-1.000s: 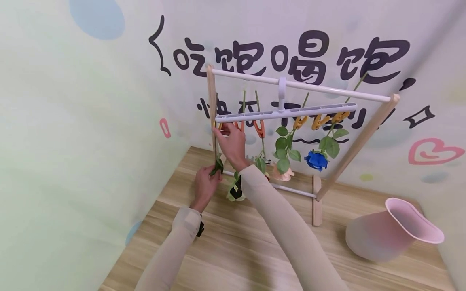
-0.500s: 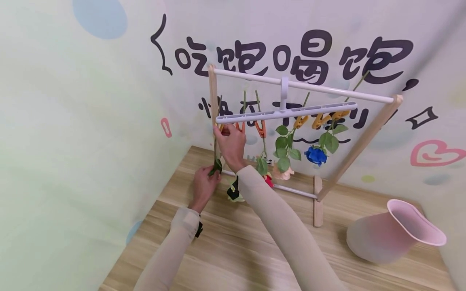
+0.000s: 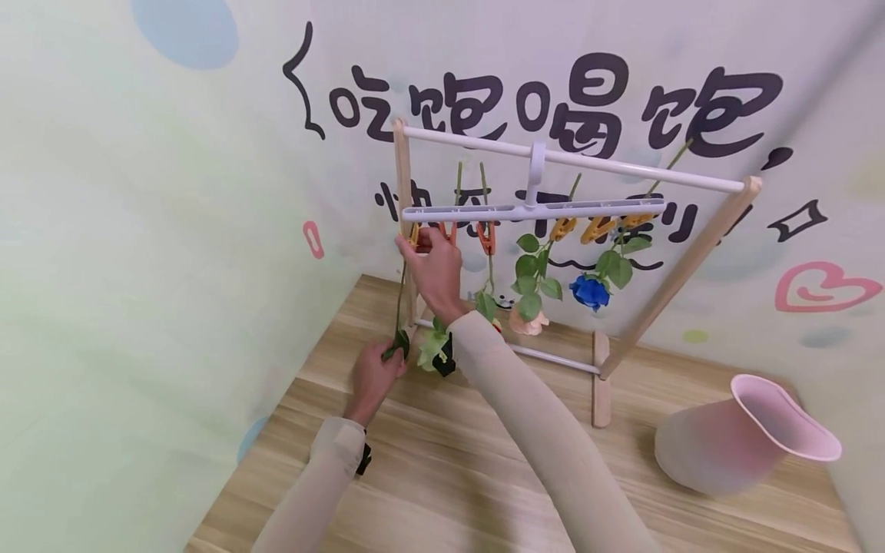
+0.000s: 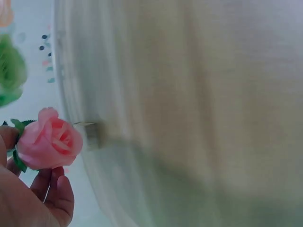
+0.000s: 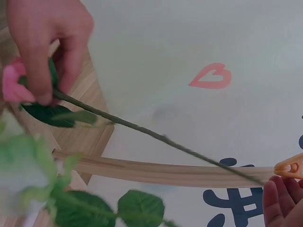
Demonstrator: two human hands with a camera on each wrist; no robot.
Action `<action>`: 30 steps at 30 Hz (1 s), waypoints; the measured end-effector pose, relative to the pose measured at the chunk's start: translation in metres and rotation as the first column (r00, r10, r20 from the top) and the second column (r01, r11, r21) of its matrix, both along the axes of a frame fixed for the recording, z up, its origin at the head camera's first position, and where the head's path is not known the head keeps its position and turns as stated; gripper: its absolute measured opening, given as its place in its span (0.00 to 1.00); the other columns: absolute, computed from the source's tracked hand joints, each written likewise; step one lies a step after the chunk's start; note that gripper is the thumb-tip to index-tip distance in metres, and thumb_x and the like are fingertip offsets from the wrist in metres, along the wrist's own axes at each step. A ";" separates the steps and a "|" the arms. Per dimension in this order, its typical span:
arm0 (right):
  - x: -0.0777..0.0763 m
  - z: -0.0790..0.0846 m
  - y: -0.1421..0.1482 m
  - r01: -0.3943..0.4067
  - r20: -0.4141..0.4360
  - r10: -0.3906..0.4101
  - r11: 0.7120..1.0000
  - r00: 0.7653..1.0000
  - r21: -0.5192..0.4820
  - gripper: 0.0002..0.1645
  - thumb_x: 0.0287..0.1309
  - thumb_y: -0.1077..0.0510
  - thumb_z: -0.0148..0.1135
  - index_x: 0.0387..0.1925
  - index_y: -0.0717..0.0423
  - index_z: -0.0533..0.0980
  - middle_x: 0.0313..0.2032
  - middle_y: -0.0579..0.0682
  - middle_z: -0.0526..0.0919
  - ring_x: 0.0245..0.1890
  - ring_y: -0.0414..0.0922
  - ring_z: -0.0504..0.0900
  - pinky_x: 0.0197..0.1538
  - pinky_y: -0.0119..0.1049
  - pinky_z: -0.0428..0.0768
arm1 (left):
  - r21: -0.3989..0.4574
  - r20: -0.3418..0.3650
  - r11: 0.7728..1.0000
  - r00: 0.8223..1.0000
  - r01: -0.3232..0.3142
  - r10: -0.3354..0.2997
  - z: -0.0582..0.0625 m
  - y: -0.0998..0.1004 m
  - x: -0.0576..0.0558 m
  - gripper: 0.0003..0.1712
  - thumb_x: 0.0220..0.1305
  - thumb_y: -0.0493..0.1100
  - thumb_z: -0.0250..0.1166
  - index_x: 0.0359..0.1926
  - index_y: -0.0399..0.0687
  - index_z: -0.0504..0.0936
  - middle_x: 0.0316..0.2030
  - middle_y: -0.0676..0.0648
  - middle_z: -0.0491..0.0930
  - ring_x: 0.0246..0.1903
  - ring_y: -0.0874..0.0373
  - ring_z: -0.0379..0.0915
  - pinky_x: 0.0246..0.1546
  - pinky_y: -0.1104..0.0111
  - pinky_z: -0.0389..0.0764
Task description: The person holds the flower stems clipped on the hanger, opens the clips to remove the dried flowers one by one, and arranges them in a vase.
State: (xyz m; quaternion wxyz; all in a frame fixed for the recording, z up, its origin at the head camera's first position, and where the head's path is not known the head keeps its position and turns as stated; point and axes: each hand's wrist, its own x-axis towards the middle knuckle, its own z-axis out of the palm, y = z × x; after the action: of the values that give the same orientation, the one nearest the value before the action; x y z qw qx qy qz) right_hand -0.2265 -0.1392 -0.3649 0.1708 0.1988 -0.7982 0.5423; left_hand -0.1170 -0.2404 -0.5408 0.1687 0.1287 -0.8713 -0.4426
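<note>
Head view: a pale wall (image 3: 173, 230) with black lettering stands behind the rack (image 3: 674, 284), and a wooden table (image 3: 442, 476) lies beneath it. A pink vase (image 3: 712, 442) sits to the right of the rack, and a white hanger (image 3: 594, 209) is hooked over the rack's top bar. The left hand (image 3: 373, 380) is low, in front and to the left of the rack's left post, its thumb and fingers pinched closely on a pink rose (image 4: 49, 144) by the base of the bloom, as the left wrist view shows. The right hand (image 3: 439, 275) is higher, by the same post of the rack, thumb and fingers closed narrowly on a yellow clip (image 3: 413, 234) at the hanger's end. The pink rose's stem (image 5: 161, 137) slants up to the right fingertips; whether its tip touches the yellow clip, I cannot tell. Below the rack's top bar, a blue rose (image 3: 590, 292) and a peach rose (image 3: 528, 321) hang head down, with a pale green flower (image 3: 430, 351) nearer the left post.
</note>
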 end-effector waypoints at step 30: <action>0.041 -0.037 0.081 -0.243 -0.272 0.292 0.949 0.917 0.200 0.11 0.63 0.57 0.66 0.42 0.61 0.82 0.35 0.53 0.88 0.32 0.41 0.86 0.34 0.27 0.82 | -0.190 0.372 0.967 0.924 0.173 -0.092 -0.007 0.012 0.045 0.19 0.66 0.54 0.62 0.50 0.49 0.86 0.39 0.46 0.84 0.29 0.57 0.75 0.28 0.64 0.73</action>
State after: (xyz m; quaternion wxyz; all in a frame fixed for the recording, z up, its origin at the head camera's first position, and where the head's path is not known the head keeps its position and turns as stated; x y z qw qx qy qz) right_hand -0.1856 -0.0585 -0.4016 0.1964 0.3989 -0.7699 0.4577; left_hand -0.0722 -0.2283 -0.5474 -0.0110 0.1286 -0.9374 -0.3233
